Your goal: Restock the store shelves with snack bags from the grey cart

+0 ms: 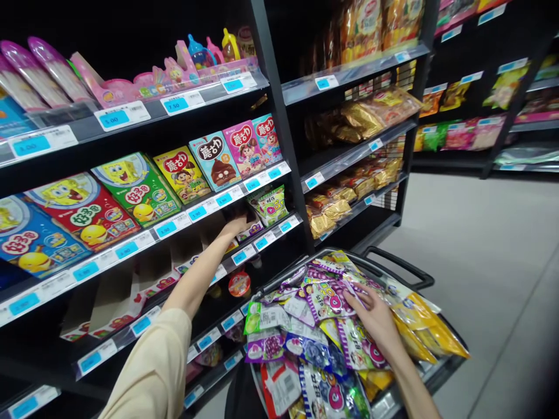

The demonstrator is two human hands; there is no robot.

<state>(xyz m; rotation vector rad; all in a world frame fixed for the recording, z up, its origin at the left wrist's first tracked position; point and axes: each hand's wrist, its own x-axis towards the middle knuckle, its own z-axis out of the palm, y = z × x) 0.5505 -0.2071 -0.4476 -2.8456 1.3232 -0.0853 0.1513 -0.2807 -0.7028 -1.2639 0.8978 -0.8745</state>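
Note:
My left hand [240,226] reaches into a display box [250,231] on a lower shelf, its fingers mostly hidden in the shadow there. Right beside it stands a green and white bag of gummy candy [269,205]. Over a heaped shopping basket [430,279], my right hand [373,311] has its thumb and fingers closed on the edge of a purple and white bag of gummy candy [325,298]. Under and around that bag lie several more candy bags, among them a blueberry one [327,393] and yellow packets [430,329].
Above my left arm runs a shelf of snack boxes, with a green box [137,186] and a light blue one [215,160]. Open cardboard display boxes [116,297] sit below. Gold-wrapped packets [371,113] fill the neighbouring rack. Grey floor [480,244] stretches to the right.

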